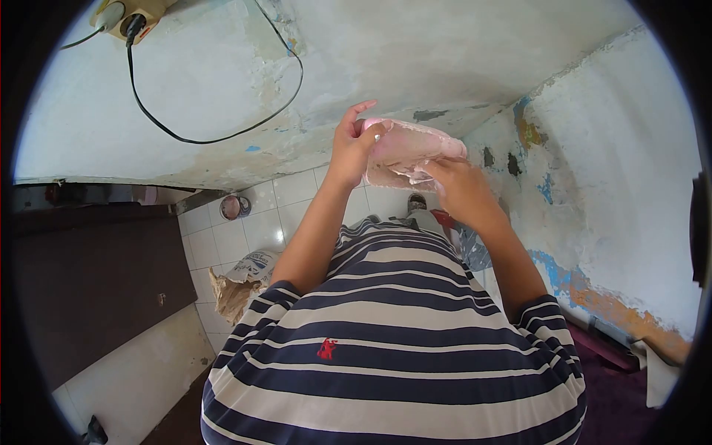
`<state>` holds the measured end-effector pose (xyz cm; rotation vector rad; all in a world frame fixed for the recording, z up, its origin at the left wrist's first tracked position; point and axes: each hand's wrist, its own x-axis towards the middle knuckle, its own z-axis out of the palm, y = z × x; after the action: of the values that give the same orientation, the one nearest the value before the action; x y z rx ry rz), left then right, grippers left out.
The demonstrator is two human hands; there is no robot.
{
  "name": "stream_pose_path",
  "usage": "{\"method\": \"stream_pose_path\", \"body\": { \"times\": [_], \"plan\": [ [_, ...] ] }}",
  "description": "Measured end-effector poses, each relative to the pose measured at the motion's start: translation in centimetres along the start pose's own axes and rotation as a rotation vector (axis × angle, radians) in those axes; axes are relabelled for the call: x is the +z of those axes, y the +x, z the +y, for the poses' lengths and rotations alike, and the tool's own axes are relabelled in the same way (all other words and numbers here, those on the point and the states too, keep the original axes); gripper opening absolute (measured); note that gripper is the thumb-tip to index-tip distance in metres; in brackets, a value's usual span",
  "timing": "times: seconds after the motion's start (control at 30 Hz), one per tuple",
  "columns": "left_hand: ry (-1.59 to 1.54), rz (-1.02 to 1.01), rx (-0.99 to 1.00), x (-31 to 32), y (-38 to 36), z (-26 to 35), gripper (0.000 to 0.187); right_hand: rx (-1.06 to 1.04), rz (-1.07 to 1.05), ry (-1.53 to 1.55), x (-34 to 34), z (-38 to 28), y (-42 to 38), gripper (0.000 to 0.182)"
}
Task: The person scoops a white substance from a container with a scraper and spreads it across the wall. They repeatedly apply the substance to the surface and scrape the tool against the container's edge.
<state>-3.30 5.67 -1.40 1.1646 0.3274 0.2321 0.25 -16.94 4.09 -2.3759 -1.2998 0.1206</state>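
A pink plastic tub (415, 136) with whitish paste smeared over its inside and rim is held up in front of my chest, its opening tilted toward me. My left hand (351, 152) grips its left end, thumb over the rim and a finger sticking out above. A white dab shows on that thumb. My right hand (467, 191) reaches into the tub's lower right part, fingers bent together at the paste (408, 170). Whatever those fingers pinch is hidden or too small to name.
Patchy walls with peeling paint (549, 141) meet in a corner ahead. A black cable (222, 139) hangs from a power socket (137, 18). On the tiled floor (252, 226) stand an open can (231, 208) and a torn paper sack (241, 278). A dark panel (104, 282) lies left.
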Motion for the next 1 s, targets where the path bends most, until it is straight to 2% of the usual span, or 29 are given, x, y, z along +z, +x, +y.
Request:
{"method": "stream_pose_path", "body": {
  "times": [0.2, 0.33, 0.4, 0.53, 0.7, 0.8, 0.9, 1.0],
  "plan": [
    [-0.082, 0.106, 0.072, 0.4, 0.0, -0.7, 0.067, 0.088, -0.004, 0.201, 1.5, 0.4, 0.7, 0.023],
    [-0.109, 0.108, 0.042, -0.1, 0.0, -1.0, 0.071, 0.101, -0.055, 0.263, 0.4, 0.2, 2.0, 0.021],
    [-0.101, 0.12, 0.008, -0.1, -0.1, -1.1, 0.071, 0.086, -0.076, 0.296, 0.2, 0.4, 2.3, 0.029],
    [-0.133, 0.113, -0.042, -0.8, -0.4, -1.4, 0.071, 0.004, -0.096, 0.322, 0.5, 1.5, 2.6, 0.031],
    [-0.137, -0.019, -0.125, -1.5, -0.1, -2.3, 0.052, 0.226, -0.202, 0.403, 0.3, 1.7, 2.2, 0.032],
    [-0.108, 0.024, -0.169, -1.1, -0.4, -1.9, 0.045, 0.207, -0.131, 0.494, 0.9, 2.5, 1.7, 0.032],
    [-0.104, 0.055, -0.198, -0.9, -0.3, -2.8, 0.045, 0.229, -0.056, 0.619, 0.9, 2.9, 1.6, 0.031],
    [-0.129, 0.072, -0.179, -0.6, -0.3, -3.3, 0.047, 0.227, -0.048, 0.558, 0.5, 2.8, 1.6, 0.029]
  ]
}}
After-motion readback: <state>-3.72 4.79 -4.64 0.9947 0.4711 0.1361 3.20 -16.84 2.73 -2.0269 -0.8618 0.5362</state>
